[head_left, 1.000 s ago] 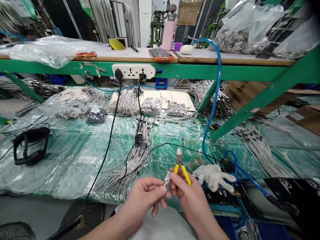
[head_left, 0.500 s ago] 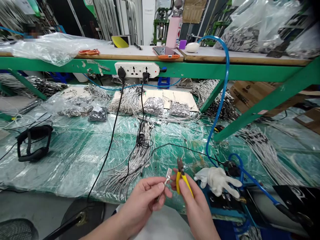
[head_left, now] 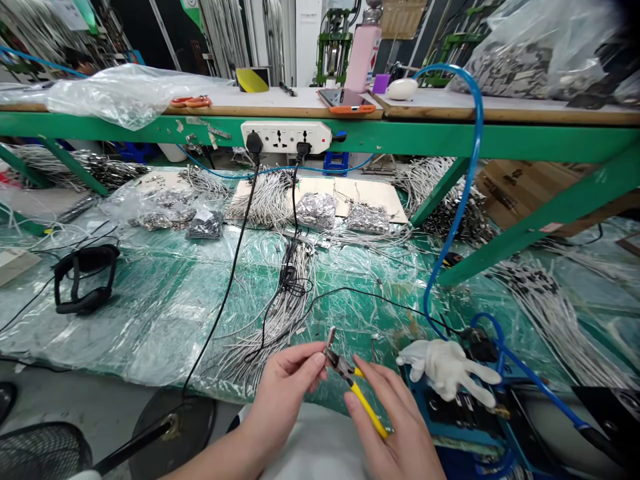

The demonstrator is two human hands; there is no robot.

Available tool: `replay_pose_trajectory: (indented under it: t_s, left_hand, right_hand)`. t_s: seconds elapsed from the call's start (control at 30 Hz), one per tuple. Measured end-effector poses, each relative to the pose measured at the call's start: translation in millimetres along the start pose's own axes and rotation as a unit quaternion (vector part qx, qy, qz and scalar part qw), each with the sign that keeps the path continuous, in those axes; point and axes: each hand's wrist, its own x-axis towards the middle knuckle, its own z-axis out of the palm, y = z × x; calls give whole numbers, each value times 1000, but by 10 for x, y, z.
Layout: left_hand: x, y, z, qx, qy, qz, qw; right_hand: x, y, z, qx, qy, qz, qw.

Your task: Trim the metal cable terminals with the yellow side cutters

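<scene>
My left hand (head_left: 283,393) pinches a small metal terminal (head_left: 329,338) between thumb and fingers, with its tip pointing up. My right hand (head_left: 395,427) grips yellow-handled diagonal cutters (head_left: 363,393). Their steel jaws lie against the terminal's lower end, close to my left fingertips. Whether the jaws bite on the terminal cannot be seen clearly. A white cloth glove (head_left: 446,368) lies just to the right of my right hand, on a blue-framed black panel (head_left: 460,417).
Bundles of grey-white cables (head_left: 273,327) cover a green table under clear plastic sheeting (head_left: 150,320). Black power cords (head_left: 225,293) run down from a white power strip (head_left: 286,137). A blue air hose (head_left: 457,220) hangs at right. A green steel frame (head_left: 540,233) crosses behind.
The cutters have tipped from upright to slanting left, with their jaws now at the terminal. My hands are closer together. The whole scene has shifted slightly right in view.
</scene>
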Motion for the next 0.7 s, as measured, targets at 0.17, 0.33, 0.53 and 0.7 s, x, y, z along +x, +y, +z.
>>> replay_pose_trajectory:
  t_s: [0.17, 0.33, 0.53, 0.7]
  left_hand:
    - [-7, 26, 3, 35, 18, 11, 999]
    - [-33, 85, 43, 68, 12, 54, 996]
    - [-32, 110, 15, 104, 6, 68, 992]
    - [-29, 107, -26, 106, -9, 56, 993]
  right_hand:
    - [-23, 43, 45, -35, 12, -32, 999]
    - [-27, -148, 16, -34, 5, 24, 999]
    - [-22, -104, -4, -59, -20, -13, 998]
    - [12, -27, -9, -98, -24, -52, 994]
